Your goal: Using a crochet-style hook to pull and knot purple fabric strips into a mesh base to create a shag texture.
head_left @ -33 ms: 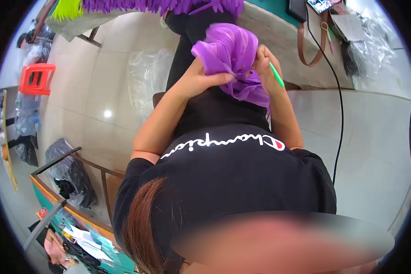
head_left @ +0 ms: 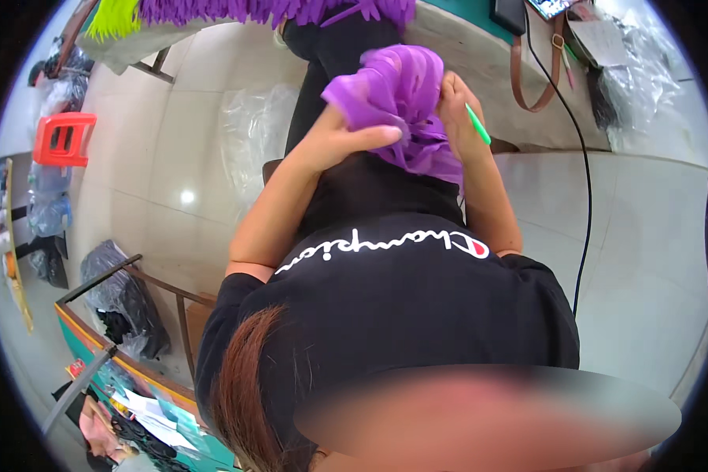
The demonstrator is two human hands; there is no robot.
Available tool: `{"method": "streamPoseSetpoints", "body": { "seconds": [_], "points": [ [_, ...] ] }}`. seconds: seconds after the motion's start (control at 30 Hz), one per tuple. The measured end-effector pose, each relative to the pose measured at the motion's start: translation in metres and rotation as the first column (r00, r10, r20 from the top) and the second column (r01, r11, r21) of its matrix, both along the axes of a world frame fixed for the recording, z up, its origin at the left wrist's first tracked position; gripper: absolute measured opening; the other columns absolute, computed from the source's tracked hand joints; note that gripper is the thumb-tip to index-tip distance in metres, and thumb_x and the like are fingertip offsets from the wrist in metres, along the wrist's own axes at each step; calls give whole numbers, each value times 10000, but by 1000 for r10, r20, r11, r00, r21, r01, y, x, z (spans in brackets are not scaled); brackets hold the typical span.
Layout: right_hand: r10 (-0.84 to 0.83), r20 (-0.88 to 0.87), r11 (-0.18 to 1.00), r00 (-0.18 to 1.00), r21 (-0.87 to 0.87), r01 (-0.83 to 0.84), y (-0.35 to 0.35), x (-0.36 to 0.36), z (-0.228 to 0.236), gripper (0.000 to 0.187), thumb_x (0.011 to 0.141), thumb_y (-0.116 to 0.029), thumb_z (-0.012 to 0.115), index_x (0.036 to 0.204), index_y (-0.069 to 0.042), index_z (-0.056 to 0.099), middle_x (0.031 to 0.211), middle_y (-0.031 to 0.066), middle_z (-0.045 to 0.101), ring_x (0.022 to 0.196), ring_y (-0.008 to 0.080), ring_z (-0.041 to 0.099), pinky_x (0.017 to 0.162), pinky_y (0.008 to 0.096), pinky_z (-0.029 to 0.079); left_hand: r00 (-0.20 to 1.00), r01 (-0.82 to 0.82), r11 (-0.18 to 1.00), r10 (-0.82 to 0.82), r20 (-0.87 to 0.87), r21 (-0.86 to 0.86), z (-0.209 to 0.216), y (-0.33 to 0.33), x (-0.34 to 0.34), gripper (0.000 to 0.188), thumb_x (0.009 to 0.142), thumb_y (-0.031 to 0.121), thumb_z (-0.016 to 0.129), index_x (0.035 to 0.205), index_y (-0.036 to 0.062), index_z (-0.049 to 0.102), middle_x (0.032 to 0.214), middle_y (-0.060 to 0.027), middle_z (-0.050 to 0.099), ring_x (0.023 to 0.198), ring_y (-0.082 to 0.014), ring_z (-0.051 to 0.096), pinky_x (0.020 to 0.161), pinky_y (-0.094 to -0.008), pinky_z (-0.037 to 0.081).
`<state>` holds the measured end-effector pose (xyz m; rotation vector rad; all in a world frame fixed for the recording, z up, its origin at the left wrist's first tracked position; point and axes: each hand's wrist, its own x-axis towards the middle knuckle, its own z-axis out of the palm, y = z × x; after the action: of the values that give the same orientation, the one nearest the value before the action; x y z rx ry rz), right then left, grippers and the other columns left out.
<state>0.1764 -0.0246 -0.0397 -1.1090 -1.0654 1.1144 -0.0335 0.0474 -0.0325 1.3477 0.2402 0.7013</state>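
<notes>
A bunched purple sheer fabric hangs between my hands above my lap, its loose folds trailing down toward the right. My left hand is closed on its left side: the thumb lies in front, while the other fingers are hidden behind the cloth. On the right side, my right hand is closed with curled fingers against the fabric's edge. From that fist sticks out a slim bright green handle, like a pen or small tool; its other end is hidden in the fingers.
Purple fringed material and lime green fringe lie on the table ahead. A black cable runs down the right side near a brown strap. A red stool stands left, and clear plastic sheeting lies on the floor.
The fabric's left fold has dropped slightly down and to the left. My right hand and the green handle have shifted only a little; both hands keep their hold.
</notes>
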Motion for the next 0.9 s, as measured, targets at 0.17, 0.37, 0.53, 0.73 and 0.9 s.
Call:
{"method": "streamPoseSetpoints", "body": {
  "seconds": [0.17, 0.37, 0.53, 0.73, 0.9],
  "points": [
    [-21, -401, 977, 916, 185, 103, 22, -3, 5, 157, 938, -168, 524, 811, -107, 454, 841, -4, 519, 805, 100, 481, 780, 277, 394, 961, -141, 781, 256, 106, -608, 31, -9, -14, 356, 850, 124, 651, 1153, 4, 510, 1037, -49, 572, 954, -112, 531, 844, -266, 422],
    [-211, -275, 794, 938, 512, 328, 26, 14, 65, 422, 829, 97, 580, 652, -140, 279, 671, -38, 427, 637, 56, 407, 642, 199, 362, 980, -79, 970, 118, 162, -229, 40, 0, -42, 548, 824, 89, 651, 1310, 18, 407, 1170, -128, 551, 1097, -241, 545, 899, -340, 461],
    [-69, 465, 987, 883, 160, -7, 22, -15, 69, 405, 856, -111, 629, 585, -118, 328, 618, -59, 303, 580, 41, 292, 508, 240, 252, 792, 609, 81, -12, 610, -789, -20, -8, -15, 917, 777, 743, 412, 1370, 45, 358, 1353, -204, 423, 1220, -347, 439, 991, -497, 375],
    [-197, 310, 978, 930, -1, 208, 9, -29, 34, 440, 876, -209, 626, 566, -109, 331, 583, -93, 259, 557, 16, 242, 449, 225, 188, 999, -47, 681, 20, -46, -731, -11, -9, -13, 280, 905, 221, 565, 1098, 18, 570, 912, -76, 626, 716, -134, 608, 545, -225, 489],
    [-381, 406, 917, 831, 282, 282, 4, -28, 34, 453, 864, -246, 645, 603, -69, 319, 582, -40, 261, 559, 67, 247, 478, 246, 239, 934, -267, 860, 342, 105, -434, 11, -23, -27, 527, 820, 85, 643, 1295, 4, 431, 1250, -143, 511, 1168, -254, 489, 1008, -386, 376]
  ]
}}
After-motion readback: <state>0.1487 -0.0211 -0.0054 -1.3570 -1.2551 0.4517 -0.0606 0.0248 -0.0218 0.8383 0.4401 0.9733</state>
